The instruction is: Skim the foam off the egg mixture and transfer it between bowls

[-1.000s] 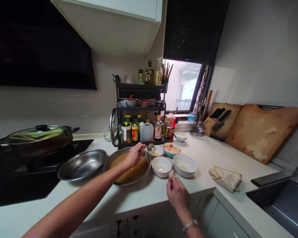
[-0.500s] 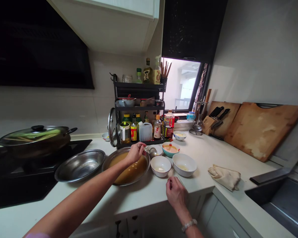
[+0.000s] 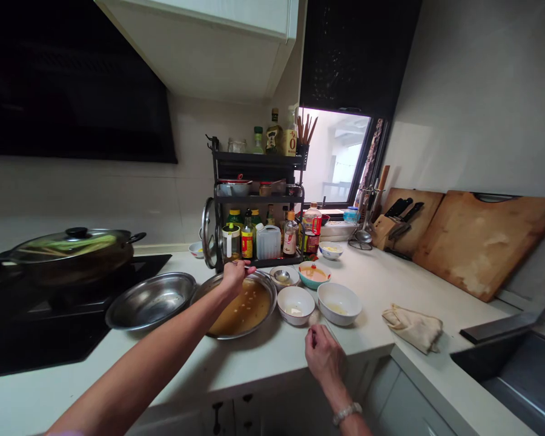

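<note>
My left hand (image 3: pixel 234 276) reaches over the far rim of a steel dish (image 3: pixel 218 283) that holds brown liquid with pale bits in it. Its fingers are pinched on the handle of a metal spoon (image 3: pixel 281 277), whose bowl rests in a small white bowl (image 3: pixel 291 279) just right of the dish. My right hand (image 3: pixel 323 357) lies at the counter's front edge with its fingers curled; what is inside them is hidden. Just beyond that hand stand two white bowls (image 3: pixel 295 304) (image 3: pixel 338 303), and a teal bowl (image 3: pixel 313 274) of orange sauce sits behind them.
An empty steel dish (image 3: pixel 151 300) sits left of the full one, beside the black hob (image 3: pixel 49 327) with a lidded wok (image 3: pixel 66 251). A black rack (image 3: pixel 257 206) of bottles stands behind. A folded cloth (image 3: pixel 413 327), knife block (image 3: pixel 390 227), cutting boards (image 3: pixel 479 239) and sink (image 3: pixel 522 375) lie to the right.
My left hand has drawn back to the left and lowered the spoon into the small white bowl. Pale bits now show in the brown liquid. My right hand has barely moved.
</note>
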`<state>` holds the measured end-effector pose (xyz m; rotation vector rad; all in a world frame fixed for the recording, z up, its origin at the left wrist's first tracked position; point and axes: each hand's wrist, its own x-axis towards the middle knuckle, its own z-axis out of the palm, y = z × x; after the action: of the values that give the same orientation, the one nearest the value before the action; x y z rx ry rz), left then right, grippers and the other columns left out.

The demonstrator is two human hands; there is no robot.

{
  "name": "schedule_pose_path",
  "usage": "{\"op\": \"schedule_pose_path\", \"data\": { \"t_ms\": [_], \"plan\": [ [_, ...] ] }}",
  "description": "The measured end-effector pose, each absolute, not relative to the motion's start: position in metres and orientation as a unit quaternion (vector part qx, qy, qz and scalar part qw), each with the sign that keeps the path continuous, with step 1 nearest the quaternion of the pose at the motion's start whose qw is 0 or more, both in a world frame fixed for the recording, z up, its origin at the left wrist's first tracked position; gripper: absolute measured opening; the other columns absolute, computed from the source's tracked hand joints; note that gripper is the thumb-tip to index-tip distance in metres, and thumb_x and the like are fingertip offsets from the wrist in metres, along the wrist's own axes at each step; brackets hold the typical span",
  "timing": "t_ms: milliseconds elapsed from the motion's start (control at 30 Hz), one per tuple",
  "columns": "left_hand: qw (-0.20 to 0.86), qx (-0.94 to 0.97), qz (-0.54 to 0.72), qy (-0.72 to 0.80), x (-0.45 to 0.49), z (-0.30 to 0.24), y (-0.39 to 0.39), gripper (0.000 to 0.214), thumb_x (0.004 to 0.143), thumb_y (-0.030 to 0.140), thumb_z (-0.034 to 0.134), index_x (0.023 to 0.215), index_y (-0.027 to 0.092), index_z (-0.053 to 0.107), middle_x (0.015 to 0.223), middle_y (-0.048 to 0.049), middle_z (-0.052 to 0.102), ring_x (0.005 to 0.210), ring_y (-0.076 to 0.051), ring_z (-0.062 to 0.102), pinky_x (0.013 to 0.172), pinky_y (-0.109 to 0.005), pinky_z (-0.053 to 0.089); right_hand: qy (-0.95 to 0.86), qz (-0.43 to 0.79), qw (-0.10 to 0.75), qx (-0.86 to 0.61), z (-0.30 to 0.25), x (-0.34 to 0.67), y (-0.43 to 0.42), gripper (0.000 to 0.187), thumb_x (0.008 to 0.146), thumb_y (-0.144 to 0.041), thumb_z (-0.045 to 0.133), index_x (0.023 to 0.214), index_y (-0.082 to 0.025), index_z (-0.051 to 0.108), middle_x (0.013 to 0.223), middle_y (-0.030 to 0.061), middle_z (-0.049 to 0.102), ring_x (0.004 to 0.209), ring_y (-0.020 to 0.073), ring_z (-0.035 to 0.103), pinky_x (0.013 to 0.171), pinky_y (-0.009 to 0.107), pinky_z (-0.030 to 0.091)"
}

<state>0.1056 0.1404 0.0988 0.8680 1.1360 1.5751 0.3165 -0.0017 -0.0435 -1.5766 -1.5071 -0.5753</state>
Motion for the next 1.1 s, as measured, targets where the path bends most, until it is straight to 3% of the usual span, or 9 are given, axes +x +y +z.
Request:
{"op": "schedule_pose_path", "data": {
  "t_ms": [367, 600, 833, 1100],
  "plan": [
    [0.441, 0.393, 0.665, 0.457, 0.040, 0.128, 0.084, 0.018, 0.081, 0.010, 0.048, 0.076, 0.010, 0.065, 0.051, -0.0033, 0.065, 0.048, -0.012, 0.064, 0.056, -0.021, 0.051, -0.611, -0.229, 0.425, -0.627, -0.047, 0.319, 0.001, 0.026, 0.090, -0.023, 0.037, 0.070, -0.020, 0.054, 0.065, 0.0014, 0.060, 0.056, 0.0143, 0.055, 0.054, 0.026, 0.029],
    [0.292, 0.610, 0.587, 0.444, -0.004, 0.111, 0.037, 0.023, 0.079, 0.033, 0.057, 0.088, 0.014, 0.067, 0.061, -0.0061, 0.069, 0.055, -0.019, 0.067, 0.057, -0.028, 0.054, -0.608, -0.234, 0.420, -0.632, -0.047, 0.319, 0.001, 0.026, 0.090, -0.023, 0.037, 0.070, -0.020, 0.054, 0.065, 0.0015, 0.059, 0.055, 0.0143, 0.055, 0.052, 0.027, 0.028],
    [0.129, 0.787, 0.506, 0.329, -0.010, 0.116, 0.009, 0.021, 0.087, 0.030, 0.048, 0.096, 0.020, 0.064, 0.072, -0.0018, 0.065, 0.059, -0.013, 0.064, 0.059, -0.024, 0.051, -0.611, -0.231, 0.418, -0.632, -0.048, 0.320, 0.001, 0.026, 0.090, -0.023, 0.037, 0.070, -0.020, 0.054, 0.064, 0.0017, 0.058, 0.056, 0.0142, 0.054, 0.053, 0.026, 0.028],
    [0.237, 0.667, 0.581, 0.402, 0.044, 0.115, 0.064, 0.032, 0.089, 0.038, 0.041, 0.097, 0.012, 0.059, 0.064, -0.0051, 0.068, 0.058, -0.019, 0.068, 0.059, -0.029, 0.054, -0.611, -0.221, 0.422, -0.632, -0.047, 0.319, 0.000, 0.025, 0.090, -0.023, 0.037, 0.072, -0.021, 0.054, 0.067, 0.0020, 0.059, 0.058, 0.0146, 0.055, 0.054, 0.026, 0.029]
  ]
}}
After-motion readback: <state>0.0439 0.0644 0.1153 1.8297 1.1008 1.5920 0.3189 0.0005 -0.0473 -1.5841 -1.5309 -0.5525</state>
